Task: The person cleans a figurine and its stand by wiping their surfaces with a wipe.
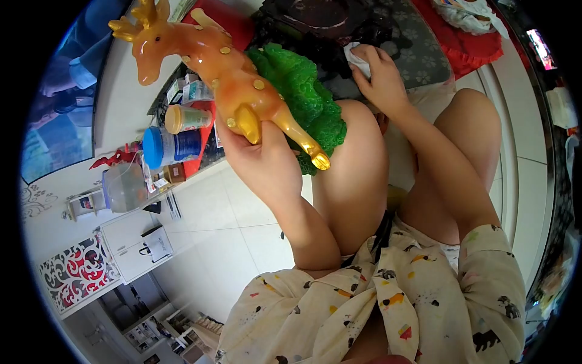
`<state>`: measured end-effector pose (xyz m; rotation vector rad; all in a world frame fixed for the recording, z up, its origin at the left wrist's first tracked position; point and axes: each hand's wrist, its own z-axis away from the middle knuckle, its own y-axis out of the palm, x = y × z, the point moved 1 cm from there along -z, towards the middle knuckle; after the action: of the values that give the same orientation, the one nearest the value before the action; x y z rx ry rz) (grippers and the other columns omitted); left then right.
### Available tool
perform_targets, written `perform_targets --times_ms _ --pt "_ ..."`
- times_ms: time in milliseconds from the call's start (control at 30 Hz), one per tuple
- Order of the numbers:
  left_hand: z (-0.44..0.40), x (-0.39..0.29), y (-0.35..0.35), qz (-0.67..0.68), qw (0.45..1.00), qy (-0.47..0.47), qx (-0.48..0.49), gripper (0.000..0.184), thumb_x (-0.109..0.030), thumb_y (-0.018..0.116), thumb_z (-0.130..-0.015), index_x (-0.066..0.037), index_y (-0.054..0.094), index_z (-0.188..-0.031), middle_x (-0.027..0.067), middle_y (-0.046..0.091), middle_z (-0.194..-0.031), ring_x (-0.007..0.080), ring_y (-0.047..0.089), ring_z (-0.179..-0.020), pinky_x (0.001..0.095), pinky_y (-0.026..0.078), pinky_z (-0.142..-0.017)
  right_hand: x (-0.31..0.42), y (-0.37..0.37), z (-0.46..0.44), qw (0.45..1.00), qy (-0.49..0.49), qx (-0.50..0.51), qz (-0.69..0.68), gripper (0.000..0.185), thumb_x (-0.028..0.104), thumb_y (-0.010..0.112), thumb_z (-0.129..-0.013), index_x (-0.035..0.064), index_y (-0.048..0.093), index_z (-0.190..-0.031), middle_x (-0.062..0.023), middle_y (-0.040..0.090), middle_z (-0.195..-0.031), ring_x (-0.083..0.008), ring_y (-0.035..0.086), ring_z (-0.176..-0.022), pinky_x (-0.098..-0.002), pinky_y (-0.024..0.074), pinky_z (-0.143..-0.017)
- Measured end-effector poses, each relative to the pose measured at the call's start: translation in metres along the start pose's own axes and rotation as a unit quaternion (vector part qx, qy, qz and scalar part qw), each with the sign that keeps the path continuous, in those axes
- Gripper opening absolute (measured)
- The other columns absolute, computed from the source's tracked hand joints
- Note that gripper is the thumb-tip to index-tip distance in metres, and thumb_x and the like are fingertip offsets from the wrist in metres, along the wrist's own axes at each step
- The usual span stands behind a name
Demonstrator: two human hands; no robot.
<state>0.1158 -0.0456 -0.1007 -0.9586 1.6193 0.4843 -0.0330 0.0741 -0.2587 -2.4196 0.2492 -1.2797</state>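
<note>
My left hand (pixel 262 159) is wrapped round a glossy orange deer figurine (pixel 233 76) with gold antlers, gold spots and gold hooves. It is held up over my lap, with its head to the upper left. Against the deer's back lies a crinkled green leafy piece (pixel 303 91); whether the two are joined I cannot tell. My right hand (pixel 382 76) rests at the edge of the dark patterned table (pixel 418 60), its fingers closed on a crumpled white tissue (pixel 357 59). Just beyond the tissue is a dark carved object (pixel 315 24), partly hidden by the figurine.
A blue-lidded jar (pixel 167 147) and a tan-lidded jar (pixel 185 119) stand left of the figurine, near small boxes. A white plastic bag (pixel 467 15) lies on red cloth (pixel 467 51) at upper right. My bare knees are close under the table edge. A large screen (pixel 66 91) is at far left.
</note>
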Motion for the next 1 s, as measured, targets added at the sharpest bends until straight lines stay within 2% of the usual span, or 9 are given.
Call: perform_targets --times_ms 67,167,267,467,533,700,800,900,1000 --pt "-0.002 0.003 -0.002 -0.006 1.0 0.005 0.0 0.048 0.01 0.044 -0.081 0.007 0.046 -0.129 0.0141 0.06 -0.116 0.019 0.06 -0.102 0.0279 0.047 -0.091 -0.003 0.003 0.001 1.0 -0.004 0.011 0.015 0.026 0.009 0.058 -0.087 0.005 0.053 -0.113 -0.0184 0.065 -0.097 -0.0408 0.055 -0.107 -0.0452 0.0448 -0.09" --pt "-0.002 0.002 -0.004 -0.013 1.0 0.006 0.006 0.051 0.01 0.043 -0.08 0.006 0.045 -0.131 0.014 0.059 -0.117 0.0188 0.06 -0.102 0.0282 0.047 -0.091 -0.009 0.007 -0.001 0.994 -0.083 -0.013 0.074 0.026 0.01 0.056 -0.088 0.0055 0.052 -0.114 -0.0185 0.066 -0.09 -0.0402 0.056 -0.104 -0.047 0.0442 -0.089" --pt "-0.001 0.002 -0.002 -0.001 1.0 0.003 0.001 0.051 0.01 0.042 -0.08 0.006 0.046 -0.13 0.0139 0.059 -0.117 0.0186 0.06 -0.102 0.0281 0.046 -0.091 -0.017 0.008 -0.004 0.992 -0.083 0.02 0.093 0.025 0.008 0.054 -0.088 0.0067 0.051 -0.113 -0.0165 0.067 -0.088 -0.0384 0.056 -0.103 -0.0475 0.0435 -0.087" --pt "-0.002 0.005 -0.004 -0.003 1.0 0.014 0.002 0.049 0.008 0.043 -0.081 0.005 0.047 -0.129 0.0128 0.061 -0.113 0.0182 0.06 -0.102 0.0278 0.046 -0.091 -0.013 0.011 -0.007 0.981 -0.079 0.021 0.175 0.028 0.003 0.055 -0.082 0.0076 0.051 -0.109 -0.0138 0.067 -0.085 -0.0339 0.057 -0.097 -0.0445 0.0434 -0.083" --pt "-0.002 0.005 -0.003 -0.018 1.0 0.016 -0.002 0.048 0.008 0.043 -0.082 0.005 0.047 -0.129 0.0124 0.061 -0.112 0.0171 0.06 -0.099 0.027 0.047 -0.088 -0.003 0.007 -0.008 0.982 -0.076 0.028 0.171 0.031 0.003 0.056 -0.08 0.0076 0.051 -0.11 -0.0135 0.067 -0.085 -0.0328 0.057 -0.096 -0.044 0.0436 -0.083" --pt "0.002 -0.003 -0.002 -0.028 0.999 -0.028 0.003 0.047 0.006 0.046 -0.084 0.003 0.046 -0.131 0.0111 0.062 -0.107 0.0114 0.061 -0.083 0.0222 0.05 -0.07 -0.015 0.001 -0.015 0.98 -0.088 0.09 0.155 0.037 -0.002 0.058 -0.075 0.0062 0.051 -0.11 -0.0131 0.065 -0.084 -0.0315 0.056 -0.093 -0.0432 0.0441 -0.083" --pt "0.001 0.001 0.0 -0.019 1.0 0.0 -0.007 0.047 0.006 0.046 -0.085 0.002 0.046 -0.132 0.0108 0.062 -0.105 0.0095 0.06 -0.077 0.0205 0.049 -0.064 -0.017 -0.003 -0.019 0.981 -0.095 0.108 0.131 0.037 -0.006 0.057 -0.075 0.0057 0.05 -0.11 -0.0144 0.063 -0.083 -0.0319 0.056 -0.091 -0.0429 0.0452 -0.082" --pt "0.003 -0.006 0.001 -0.036 0.999 -0.025 0.002 0.047 0.007 0.045 -0.085 0.002 0.046 -0.131 0.011 0.061 -0.106 0.0103 0.06 -0.079 0.0209 0.049 -0.065 -0.016 -0.005 -0.018 0.983 -0.087 0.115 0.114 0.035 -0.009 0.053 -0.078 0.0061 0.05 -0.109 -0.0161 0.059 -0.08 -0.0323 0.055 -0.089 -0.0421 0.0463 -0.08" --pt "-0.004 0.009 -0.003 -0.027 0.999 0.028 -0.006 0.047 0.008 0.045 -0.085 0.002 0.046 -0.131 0.0112 0.061 -0.108 0.0106 0.061 -0.08 0.0207 0.048 -0.063 -0.017 -0.011 -0.021 0.983 -0.088 0.116 0.114 0.037 -0.01 0.053 -0.076 0.0062 0.05 -0.109 -0.0162 0.059 -0.081 -0.0328 0.055 -0.09 -0.0415 0.0464 -0.081"
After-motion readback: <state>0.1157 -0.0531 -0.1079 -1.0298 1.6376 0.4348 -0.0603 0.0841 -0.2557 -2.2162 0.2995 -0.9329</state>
